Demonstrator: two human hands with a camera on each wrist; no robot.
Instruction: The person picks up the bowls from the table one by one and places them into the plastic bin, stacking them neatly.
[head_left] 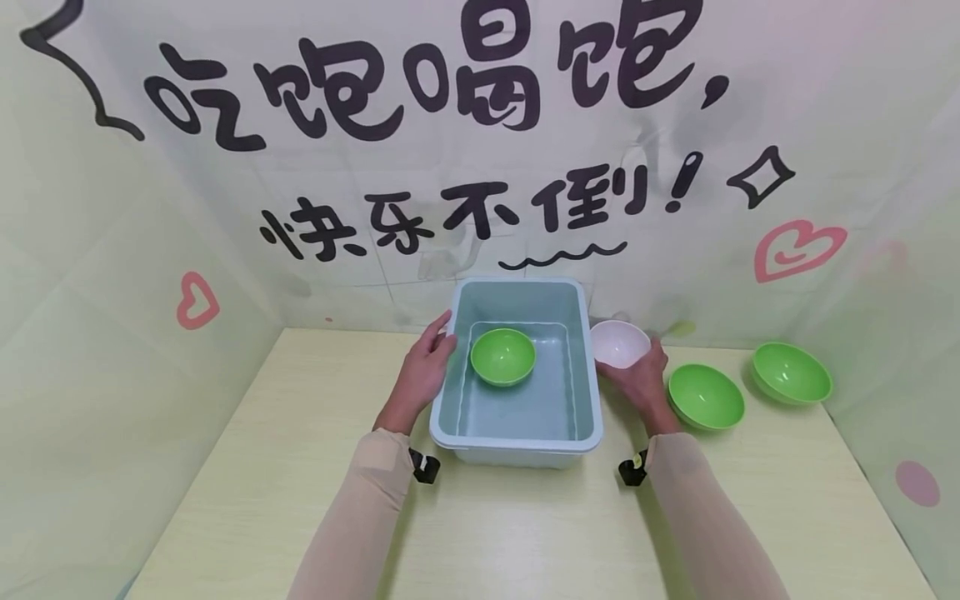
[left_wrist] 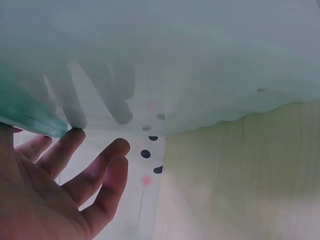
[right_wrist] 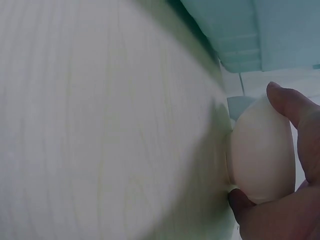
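A pale blue plastic basin (head_left: 517, 445) stands on the table with a green bowl (head_left: 503, 357) inside it, toward its left. At the basin's left side is my left hand (head_left: 422, 367), its fingertips right at the rim and outer wall. In the left wrist view its fingers (left_wrist: 95, 172) are spread and slightly bent. My right hand (head_left: 639, 379) grips a white bowl (head_left: 618, 343) just right of the basin. Its thumb and fingers reach round opposite sides of the bowl, whose outside (right_wrist: 262, 155) shows in the right wrist view.
Two more green bowls, a nearer one (head_left: 706, 397) and a farther one (head_left: 791, 373), sit on the table (head_left: 517, 533) to the right of my right hand. A printed white curtain (head_left: 420, 167) with black lettering hangs behind the basin and along both sides.
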